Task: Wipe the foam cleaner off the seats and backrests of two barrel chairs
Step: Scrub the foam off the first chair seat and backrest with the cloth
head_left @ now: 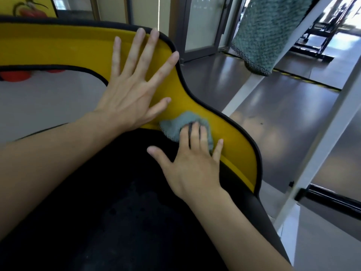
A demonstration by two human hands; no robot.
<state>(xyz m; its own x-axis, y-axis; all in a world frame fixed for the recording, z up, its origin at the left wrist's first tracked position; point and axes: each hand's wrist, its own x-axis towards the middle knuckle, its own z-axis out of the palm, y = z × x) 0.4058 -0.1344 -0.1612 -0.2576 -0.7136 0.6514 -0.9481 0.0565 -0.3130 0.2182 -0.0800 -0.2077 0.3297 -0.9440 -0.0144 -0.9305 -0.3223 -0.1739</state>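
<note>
A barrel chair fills the view, with a yellow backrest (58, 49) edged in black piping and a black seat (121, 202). My left hand (132, 90) lies flat with spread fingers on the yellow backrest near its upper right curve. My right hand (193, 163) presses a small grey-green cloth (175, 126) with straight fingers against the lower yellow wall, where it meets the seat. Faint damp marks show on the black seat. I see no white foam on the yellow surface.
A white slanted frame (320, 137) stands close to the chair's right side, with a teal towel (265, 32) hanging over it. Shiny grey floor (273, 98) stretches beyond, with a yellow-black strip and glass doors (203, 24) at the back. Red objects (15, 76) show through the chair's gap.
</note>
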